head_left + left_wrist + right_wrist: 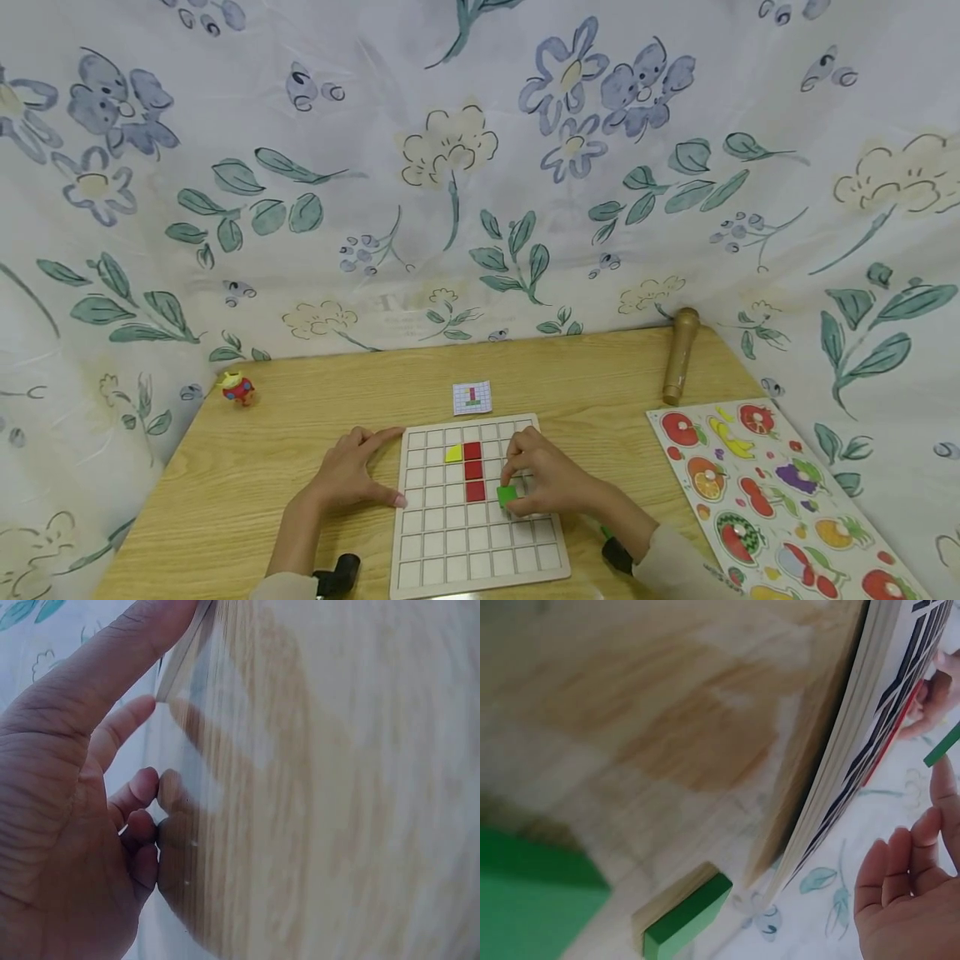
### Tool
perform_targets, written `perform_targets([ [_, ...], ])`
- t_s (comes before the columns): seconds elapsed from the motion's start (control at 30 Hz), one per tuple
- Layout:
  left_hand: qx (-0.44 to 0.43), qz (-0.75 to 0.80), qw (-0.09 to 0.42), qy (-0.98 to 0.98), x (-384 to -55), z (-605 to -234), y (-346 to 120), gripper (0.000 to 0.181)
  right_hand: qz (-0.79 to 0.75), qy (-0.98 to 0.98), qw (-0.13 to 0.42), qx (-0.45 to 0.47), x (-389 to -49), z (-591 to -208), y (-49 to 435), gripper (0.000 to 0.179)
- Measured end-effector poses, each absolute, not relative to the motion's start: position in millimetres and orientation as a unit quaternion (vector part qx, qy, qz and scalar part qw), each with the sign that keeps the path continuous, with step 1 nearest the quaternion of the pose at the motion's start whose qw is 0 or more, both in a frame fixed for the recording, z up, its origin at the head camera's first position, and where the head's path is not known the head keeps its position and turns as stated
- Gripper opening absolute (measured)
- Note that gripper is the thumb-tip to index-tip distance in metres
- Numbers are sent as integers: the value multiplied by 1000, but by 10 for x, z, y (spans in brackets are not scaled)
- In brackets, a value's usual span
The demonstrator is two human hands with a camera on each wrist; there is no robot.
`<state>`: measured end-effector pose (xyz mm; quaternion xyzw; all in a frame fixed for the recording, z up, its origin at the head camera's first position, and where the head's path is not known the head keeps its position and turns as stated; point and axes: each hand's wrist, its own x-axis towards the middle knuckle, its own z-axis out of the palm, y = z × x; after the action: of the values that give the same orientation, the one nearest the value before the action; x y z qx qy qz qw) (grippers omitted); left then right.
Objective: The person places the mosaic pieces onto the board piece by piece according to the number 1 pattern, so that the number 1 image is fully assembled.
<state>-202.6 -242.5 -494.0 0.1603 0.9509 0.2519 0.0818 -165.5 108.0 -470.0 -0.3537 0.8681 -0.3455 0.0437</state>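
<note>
A white grid board (480, 550) lies on the wooden table (225, 475). A yellow piece (453, 453) and a column of three red tiles (473, 471) sit in its cells. My right hand (543, 483) pinches a green tile (507, 494) just right of the lowest red tile; the tile's edge (943, 746) shows by the fingertips (945, 780) in the right wrist view. My left hand (352, 475) rests flat on the table with its fingers spread, thumb and forefinger against the board's left edge (180, 660).
A small pattern card (472, 397) lies behind the board. A fruit puzzle board (780, 500) lies at the right, a wooden handle (679, 356) behind it. A small red toy (238, 388) sits far left. Another green tile (686, 919) lies near the board's edge. Floral cloth walls surround the table.
</note>
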Motion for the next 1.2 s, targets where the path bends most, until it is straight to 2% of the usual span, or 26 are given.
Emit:
perform_targets([
  [0.27, 156, 254, 83, 951, -2027, -4949, -2425, 109, -341, 860, 35, -378, -1655, -4705, 989, 17],
  [0.77, 159, 254, 83, 950, -2023, -4940, -2427, 109, -302, 880, 74, -359, -1628, -4711, 725, 19],
  [1.2, 158, 253, 78, 951, -2014, -4932, -2429, 109, -247, 889, 65, -381, -1636, -4663, 514, 19],
])
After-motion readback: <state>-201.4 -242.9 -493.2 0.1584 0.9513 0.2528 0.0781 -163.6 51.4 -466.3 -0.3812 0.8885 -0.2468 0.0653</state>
